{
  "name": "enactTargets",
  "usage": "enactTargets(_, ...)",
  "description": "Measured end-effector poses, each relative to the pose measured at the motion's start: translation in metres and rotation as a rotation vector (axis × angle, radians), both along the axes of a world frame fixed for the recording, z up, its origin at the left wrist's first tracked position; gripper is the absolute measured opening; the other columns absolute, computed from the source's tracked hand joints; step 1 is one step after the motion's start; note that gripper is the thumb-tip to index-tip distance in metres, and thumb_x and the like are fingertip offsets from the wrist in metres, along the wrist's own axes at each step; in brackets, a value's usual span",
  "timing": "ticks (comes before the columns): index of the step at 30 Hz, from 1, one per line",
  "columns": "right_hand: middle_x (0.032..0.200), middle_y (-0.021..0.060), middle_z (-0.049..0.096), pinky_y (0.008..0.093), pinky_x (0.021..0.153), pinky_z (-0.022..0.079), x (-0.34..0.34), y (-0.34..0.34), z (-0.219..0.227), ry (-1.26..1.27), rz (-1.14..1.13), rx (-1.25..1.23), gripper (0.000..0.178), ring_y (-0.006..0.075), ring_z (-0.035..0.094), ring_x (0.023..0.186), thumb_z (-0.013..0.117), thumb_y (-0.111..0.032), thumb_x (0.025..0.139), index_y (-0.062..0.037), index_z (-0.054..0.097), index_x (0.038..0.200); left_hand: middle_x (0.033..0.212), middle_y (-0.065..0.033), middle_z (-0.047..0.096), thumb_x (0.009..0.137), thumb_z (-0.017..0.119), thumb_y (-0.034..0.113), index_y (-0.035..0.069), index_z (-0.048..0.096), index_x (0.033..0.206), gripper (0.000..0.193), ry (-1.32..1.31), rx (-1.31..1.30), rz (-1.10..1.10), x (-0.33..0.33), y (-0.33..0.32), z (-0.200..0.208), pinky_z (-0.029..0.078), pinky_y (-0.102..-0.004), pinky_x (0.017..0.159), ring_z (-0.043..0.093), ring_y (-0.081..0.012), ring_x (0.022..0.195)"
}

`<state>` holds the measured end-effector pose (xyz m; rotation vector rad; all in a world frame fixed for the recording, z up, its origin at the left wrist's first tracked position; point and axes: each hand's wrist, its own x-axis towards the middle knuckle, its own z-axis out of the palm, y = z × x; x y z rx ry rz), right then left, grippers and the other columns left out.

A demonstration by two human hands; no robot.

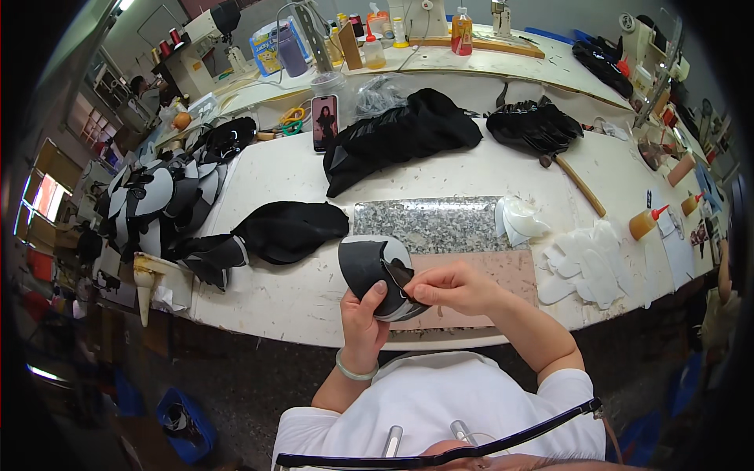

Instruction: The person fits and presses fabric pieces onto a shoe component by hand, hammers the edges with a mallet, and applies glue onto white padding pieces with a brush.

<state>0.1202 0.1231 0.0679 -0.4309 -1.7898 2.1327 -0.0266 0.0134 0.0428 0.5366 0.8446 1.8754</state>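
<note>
A curved black shoe upper [361,263] with a pale grey lining is held up over the near edge of the table. My left hand [363,318] is closed round its lower left side, the thumb pressed on the black outer face. At the opposite side, my right hand [449,287] pinches the dark edge of the upper between thumb and fingertips. Whether a small tool is also in that pinch is too small to see. Just behind the upper lie a speckled stone slab [432,224] and a pinkish-brown board [479,275].
Black upper pieces [290,231] lie left, beside a large heap [165,192]. Stacks of black pieces [400,141] are behind, near a propped phone [324,124]. White shaped pieces [585,263], a hammer [580,185] and a glue bottle [646,223] sit to the right.
</note>
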Motion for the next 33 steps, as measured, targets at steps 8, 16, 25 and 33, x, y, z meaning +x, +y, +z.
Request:
enactTargets(8, 0.082, -0.0016, 0.063, 0.0221, 0.073, 0.047, 0.001, -0.008, 0.0, -0.011, 0.024, -0.112, 0.022, 0.0067, 0.056, 0.079, 0.06, -0.021, 0.094, 0.0, 0.064, 0.099, 0.102, -0.0104, 0.065, 0.088, 0.059, 0.003, -0.003, 0.059, 0.109, 0.022, 0.059, -0.025, 0.051, 0.007, -0.007, -0.001, 0.052, -0.0285, 0.082, 0.064, -0.0158, 0.09)
enactTargets(16, 0.075, 0.0032, 0.059, 0.0266, 0.059, 0.042, 0.004, -0.01, -0.005, -0.049, -0.117, -0.053, 0.019, 0.0071, 0.052, 0.069, 0.062, -0.019, 0.091, -0.0003, 0.064, 0.093, 0.102, -0.0101, 0.066, 0.091, 0.056, 0.008, -0.002, 0.06, 0.108, 0.02, 0.058, -0.035, 0.071, 0.01, -0.007, -0.004, 0.052, -0.0297, 0.08, 0.064, -0.0162, 0.089)
enactTargets(25, 0.067, -0.0011, 0.056, 0.0243, 0.052, 0.038, 0.003, -0.017, 0.007, -0.01, -0.265, 0.619, 0.018, 0.006, 0.048, 0.06, 0.062, -0.018, 0.091, -0.0008, 0.063, 0.087, 0.099, -0.0086, 0.066, 0.092, 0.059, 0.01, -0.002, 0.063, 0.104, 0.018, 0.007, -0.033, 0.031, 0.015, -0.01, 0.003, 0.052, -0.0272, 0.079, 0.063, -0.0138, 0.087)
enactTargets(33, 0.075, -0.0044, 0.059, 0.0231, 0.059, 0.042, 0.014, 0.001, -0.006, -0.128, 0.004, 0.112, 0.026, 0.0046, 0.051, 0.069, 0.058, -0.024, 0.095, 0.0005, 0.065, 0.095, 0.091, -0.0029, 0.067, 0.092, 0.063, 0.015, -0.003, 0.066, 0.097, 0.019, 0.317, -0.108, 0.065, 0.021, -0.013, 0.002, 0.049, -0.0203, 0.07, 0.06, -0.0073, 0.079)
